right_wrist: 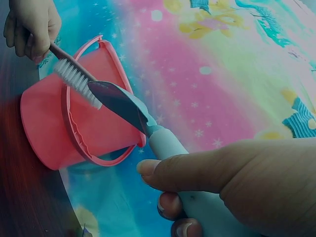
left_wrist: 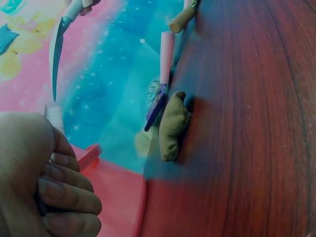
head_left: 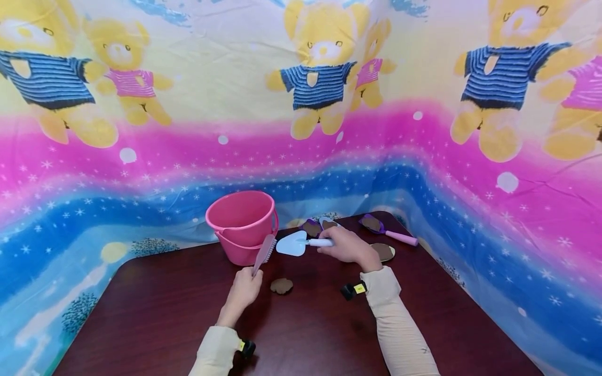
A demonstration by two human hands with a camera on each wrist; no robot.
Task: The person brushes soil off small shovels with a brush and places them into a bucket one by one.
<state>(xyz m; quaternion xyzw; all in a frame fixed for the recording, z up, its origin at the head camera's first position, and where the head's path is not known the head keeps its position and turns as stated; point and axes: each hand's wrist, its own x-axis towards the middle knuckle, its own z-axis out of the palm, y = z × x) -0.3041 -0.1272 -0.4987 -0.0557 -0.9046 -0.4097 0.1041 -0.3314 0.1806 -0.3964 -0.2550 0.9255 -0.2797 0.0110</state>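
Note:
My left hand grips the handle of a scrubbing brush, its white bristles facing the trowel. In my right hand is the pale handle of a small garden trowel, the thumb laid along it. The trowel's blade is raised above the table, close to the bristles; whether they touch cannot be told. Just behind the brush stands a pink bucket, upright, its handle hanging down in front. A brown clay-like lump lies on the table between the hands, also seen in the left wrist view.
Beyond my right hand lie a purple scoop with a pink handle, another purple blade and a light blue one, all bearing brown matter. A brown-covered pale blade sits near the right wrist. Patterned cloth walls the dark table.

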